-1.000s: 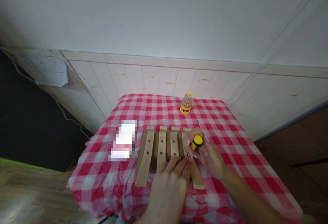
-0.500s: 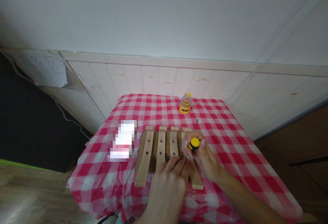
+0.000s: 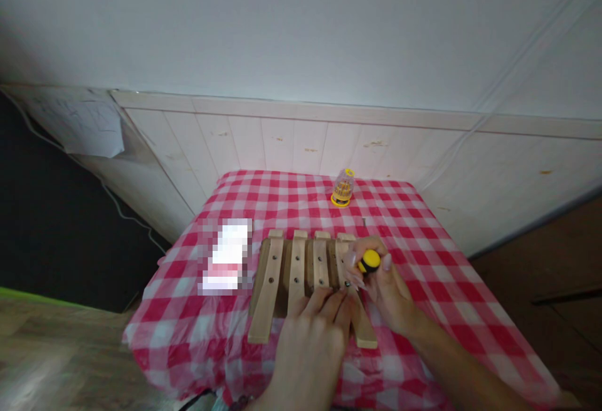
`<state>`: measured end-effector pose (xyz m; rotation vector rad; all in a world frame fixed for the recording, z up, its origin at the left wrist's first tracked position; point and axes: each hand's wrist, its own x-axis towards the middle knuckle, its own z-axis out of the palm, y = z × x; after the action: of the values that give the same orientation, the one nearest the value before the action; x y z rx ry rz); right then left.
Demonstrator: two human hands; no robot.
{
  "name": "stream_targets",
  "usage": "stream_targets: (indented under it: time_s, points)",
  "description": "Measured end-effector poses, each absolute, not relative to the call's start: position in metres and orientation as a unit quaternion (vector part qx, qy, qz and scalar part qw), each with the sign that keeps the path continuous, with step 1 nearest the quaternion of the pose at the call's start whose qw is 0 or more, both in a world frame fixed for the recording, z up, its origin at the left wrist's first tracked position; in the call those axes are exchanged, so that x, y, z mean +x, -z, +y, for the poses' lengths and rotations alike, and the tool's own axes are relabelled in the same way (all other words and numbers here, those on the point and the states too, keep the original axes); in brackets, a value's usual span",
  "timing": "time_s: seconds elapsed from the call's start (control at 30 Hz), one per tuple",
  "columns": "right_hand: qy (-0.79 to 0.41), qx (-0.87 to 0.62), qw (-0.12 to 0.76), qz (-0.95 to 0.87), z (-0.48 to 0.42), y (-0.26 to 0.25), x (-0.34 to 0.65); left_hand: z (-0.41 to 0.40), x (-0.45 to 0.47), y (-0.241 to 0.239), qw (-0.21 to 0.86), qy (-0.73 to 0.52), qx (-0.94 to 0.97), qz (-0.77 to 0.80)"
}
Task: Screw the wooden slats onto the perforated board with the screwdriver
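A wooden slatted piece [image 3: 269,298] lies on the table, its light slats fixed across a darker board with screws. My left hand [image 3: 313,326] lies over its near right part, fingers stretched out across the right-hand slats. My right hand [image 3: 392,295] is wrapped round a screwdriver [image 3: 371,261], whose yellow and black handle end faces me. The fingers of that hand hover above or touch the rightmost slat; I cannot tell which. The screwdriver's tip is hidden. A screw head [image 3: 347,283] shows in the rightmost slat beside my left fingertips.
A red-and-white checked cloth [image 3: 437,298] covers the table, which stands against a panelled wall [image 3: 277,141]. Toward the back is a clear, yellow-based case of bits [image 3: 343,188]. A small screw [image 3: 364,223] lies beyond the slats. To the left sits a blurred-out bright rectangle [image 3: 229,254].
My right hand and the screwdriver have shifted slightly right, uncovering screw heads in the rightmost slat. My left hand stays nearly in place.
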<state>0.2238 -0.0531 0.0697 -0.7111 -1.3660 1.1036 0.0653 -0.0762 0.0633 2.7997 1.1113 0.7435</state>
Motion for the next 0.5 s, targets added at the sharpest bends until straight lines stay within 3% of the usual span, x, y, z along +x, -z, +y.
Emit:
stream_targets:
  time_s: [0.5]
  points:
    - [-0.468, -0.292, 0.622, -0.556, -0.0525, -0.0716, 0.2144, -0.0778, 0.0639, -0.0617, 0.021, -0.242, 0.904, 0.352]
